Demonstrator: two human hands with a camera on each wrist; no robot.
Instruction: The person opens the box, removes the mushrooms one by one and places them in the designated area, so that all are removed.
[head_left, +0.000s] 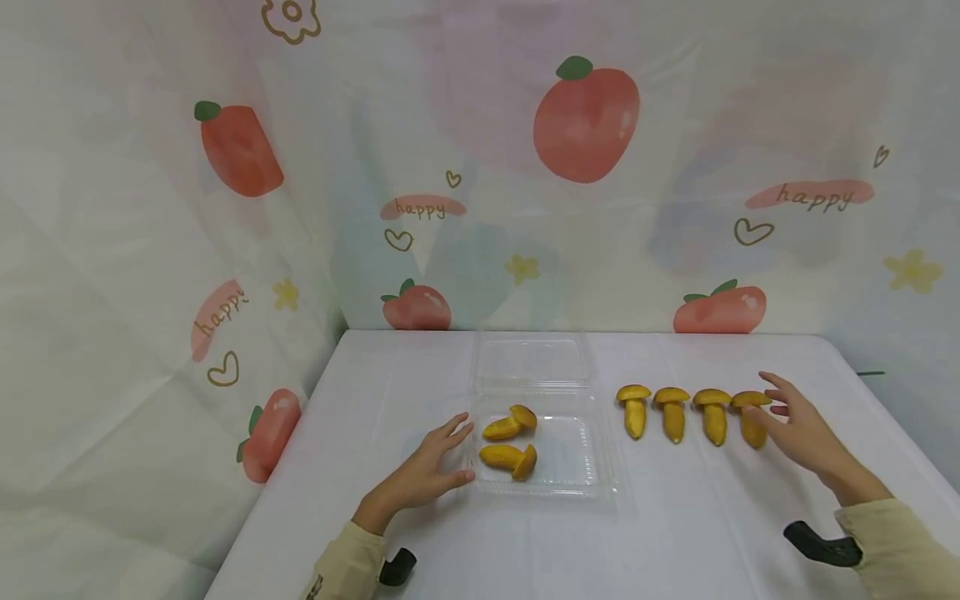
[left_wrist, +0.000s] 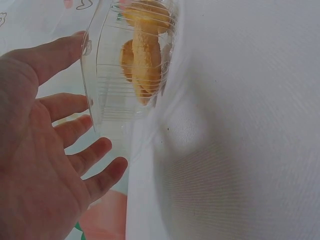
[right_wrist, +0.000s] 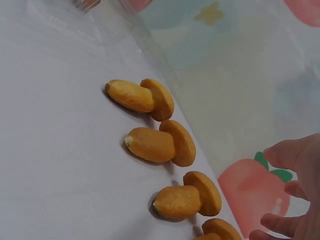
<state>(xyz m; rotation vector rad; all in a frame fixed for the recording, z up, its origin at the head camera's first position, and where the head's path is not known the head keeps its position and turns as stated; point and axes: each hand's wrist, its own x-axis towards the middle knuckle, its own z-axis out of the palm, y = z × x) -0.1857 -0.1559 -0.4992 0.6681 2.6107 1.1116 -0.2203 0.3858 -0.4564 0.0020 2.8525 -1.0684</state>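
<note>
A clear plastic clamshell box [head_left: 609, 483] lies with its lid [head_left: 532, 362] folded back, and two yellow-brown mushrooms sit in its left part, an upper mushroom [head_left: 502, 428] and a lower mushroom [head_left: 501, 457]. At the box's left edge is my left hand [head_left: 423, 475], fingers spread, the tips right at the rim in the left wrist view. Several more mushrooms stand in a row to the right of the box, caps toward the wall. Over the rightmost mushroom [head_left: 752, 429] hovers my right hand [head_left: 806, 437], fingers loosely bent and holding nothing; thumb and fingertips overlap its cap in the head view.
A white cloth covers the table [head_left: 555, 550]. Printed curtain walls [head_left: 480, 108] rise behind it and at the left. Black curved pieces, a left one [head_left: 397, 567] and a right one [head_left: 821, 546], stick out beside the sleeves.
</note>
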